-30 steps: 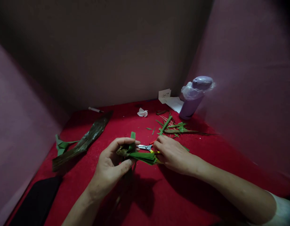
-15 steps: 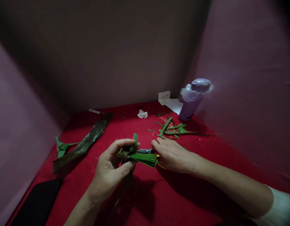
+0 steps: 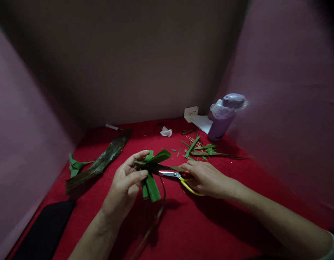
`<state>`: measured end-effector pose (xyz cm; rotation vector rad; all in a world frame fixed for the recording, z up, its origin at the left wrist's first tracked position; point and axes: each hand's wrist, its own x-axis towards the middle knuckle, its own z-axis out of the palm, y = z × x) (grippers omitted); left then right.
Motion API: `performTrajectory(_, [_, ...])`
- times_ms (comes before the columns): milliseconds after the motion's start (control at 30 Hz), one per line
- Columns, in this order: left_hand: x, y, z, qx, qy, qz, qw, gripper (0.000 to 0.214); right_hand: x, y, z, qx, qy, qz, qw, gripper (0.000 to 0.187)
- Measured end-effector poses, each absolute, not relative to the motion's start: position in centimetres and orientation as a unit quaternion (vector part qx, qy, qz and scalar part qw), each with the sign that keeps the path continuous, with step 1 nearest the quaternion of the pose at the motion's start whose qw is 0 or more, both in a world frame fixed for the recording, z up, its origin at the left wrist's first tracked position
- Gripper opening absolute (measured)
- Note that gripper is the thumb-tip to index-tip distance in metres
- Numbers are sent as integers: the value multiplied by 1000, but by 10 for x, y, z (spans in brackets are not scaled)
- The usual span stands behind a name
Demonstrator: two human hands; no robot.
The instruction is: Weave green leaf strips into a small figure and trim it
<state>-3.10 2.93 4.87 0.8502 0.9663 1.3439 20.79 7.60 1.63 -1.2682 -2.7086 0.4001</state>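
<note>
A green leaf bundle hangs above the middle of a red counter, pinched by the left hand, a grip that I judge keeps its pieces from springing loose. A brown strip runs right from it into the narrow pinch of the right hand, drawn nearly straight, probably to keep it taut. A thin strand trails toward the near side.

Yellow-handled scissors sit just below the right hand, blades pointing left; from my remote seat I cannot tell whether it touches them. Farther right lie scraps, likely kept aside to spare the working spot. A purple cup stands beyond, near the right wall.

A tissue lies far out, toward the far wall. At left, a brown leaf and a black object flank the counter's edge, narrowing sideways travel. I read the widest room for moving as near right, where red counter shows.
</note>
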Motion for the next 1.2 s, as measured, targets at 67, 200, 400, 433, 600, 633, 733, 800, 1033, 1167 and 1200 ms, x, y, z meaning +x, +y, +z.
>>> performTrajectory(67, [-31, 30, 51, 337, 415, 587, 608, 42, 211, 76, 16, -432, -890, 129, 71, 24])
performTrajectory(200, [-32, 31, 53, 288, 413, 600, 622, 40, 217, 75, 15, -445, -881, 129, 92, 31])
performTrajectory(400, [-37, 33, 52, 235, 345, 609, 675, 39, 229, 63, 21, -441, -870, 182, 127, 38])
performTrajectory(433, [-37, 33, 52, 230, 344, 604, 681, 39, 230, 58, 23, -440, -862, 210, 139, 38])
performTrajectory(600, [-35, 37, 53, 158, 343, 601, 704, 29, 226, 24, 31, -465, -737, 459, 175, 48])
performTrajectory(633, [-35, 38, 53, 135, 350, 605, 702, 26, 224, 17, 32, -470, -700, 511, 168, 52])
performTrajectory(733, [-34, 41, 54, 81, 381, 613, 688, 21, 216, -2, 36, -448, -631, 613, 161, 58])
performTrajectory(800, [-34, 42, 54, 71, 397, 609, 683, 20, 209, -10, 41, -436, -639, 605, 192, 63])
performTrajectory(1033, [-35, 43, 51, 90, 419, 593, 682, 16, 187, -12, 50, -450, -686, 503, 272, 54])
performTrajectory(1167, [-35, 42, 52, 87, 400, 613, 676, 18, 181, -7, 42, -441, -695, 495, 278, 54])
performTrajectory(1200, [-35, 41, 52, 85, 391, 619, 676, 21, 181, -6, 40, -438, -692, 500, 283, 55])
